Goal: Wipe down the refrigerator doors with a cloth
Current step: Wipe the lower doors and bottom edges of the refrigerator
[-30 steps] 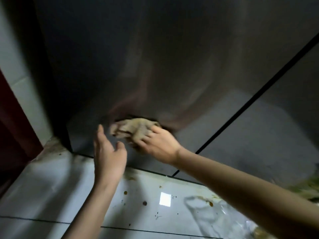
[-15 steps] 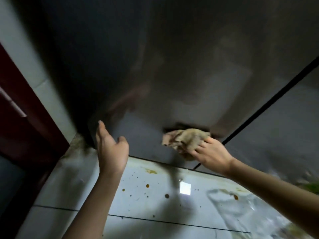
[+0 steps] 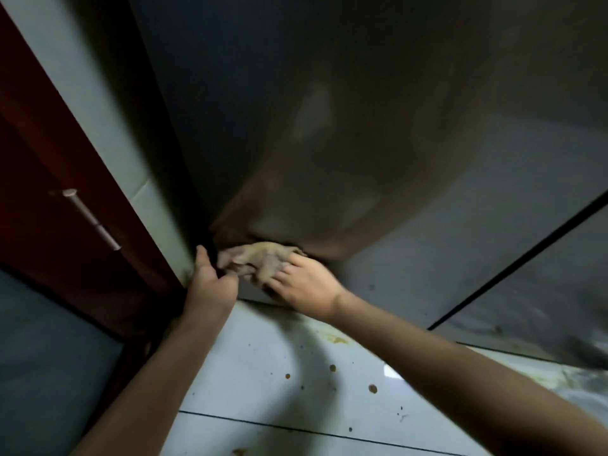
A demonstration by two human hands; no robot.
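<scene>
A dark, glossy refrigerator door fills the upper view, and a black gap separates it from a second door at the right. A crumpled beige cloth lies against the bottom left corner of the left door. My right hand presses the cloth onto the door with spread fingers. My left hand is held upright beside the cloth at the door's left edge, fingers straight, thumb near the cloth.
A pale wall strip and a dark red door with a metal hinge stand left of the refrigerator. The pale tiled floor below carries brown spots and stains. Something greenish lies blurred at the far right.
My right hand has swept the cloth leftward along the door's bottom, from near the gap to the left corner. My left hand has come up against the door's left edge beside the cloth.
</scene>
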